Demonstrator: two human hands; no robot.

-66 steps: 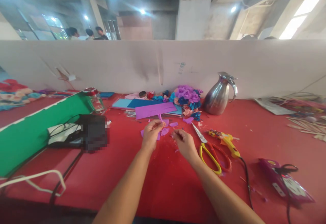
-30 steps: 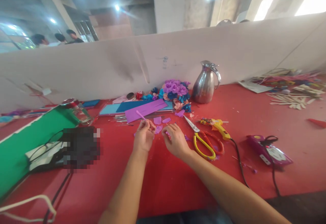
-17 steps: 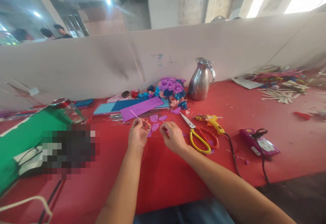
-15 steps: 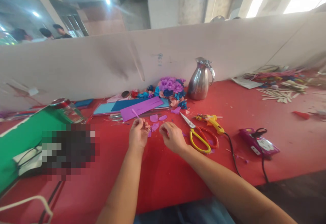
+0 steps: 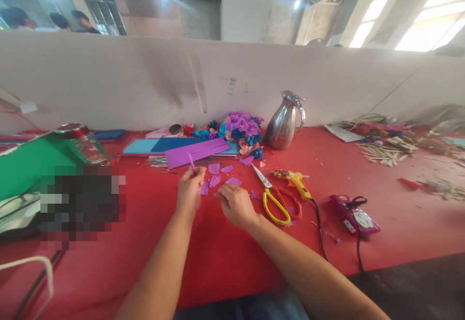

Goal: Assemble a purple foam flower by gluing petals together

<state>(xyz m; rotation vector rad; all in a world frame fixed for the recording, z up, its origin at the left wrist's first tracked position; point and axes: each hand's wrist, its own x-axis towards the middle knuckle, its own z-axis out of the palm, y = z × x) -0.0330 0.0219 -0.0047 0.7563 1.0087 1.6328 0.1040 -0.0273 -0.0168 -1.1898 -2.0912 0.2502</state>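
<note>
Pinched in my left hand (image 5: 191, 186) is a thin rolled strip of purple paper (image 5: 191, 160), its end sticking up above the fingers. My right hand (image 5: 238, 206) is just to the right, low over the red table, with its fingers curled together; anything between the fingertips is hidden. Several cut purple paper petals (image 5: 214, 181) lie around and beyond both hands. One purple petal (image 5: 233, 181) is right behind my right knuckles. Scissors (image 5: 274, 203) with one yellow and one red handle lie half open to the right of that hand.
Behind are a purple paper sheet (image 5: 196, 152), a bunch of paper flowers (image 5: 241, 128) and a steel jug (image 5: 283, 121). On the right lie a yellow glue gun (image 5: 298, 184) and a corded purple power box (image 5: 354, 216). A glass jar (image 5: 85, 143) stands left.
The view has turned slightly right. My right hand has moved a little lower, its fingers less tightly curled. My left hand still holds the purple strip.
</note>
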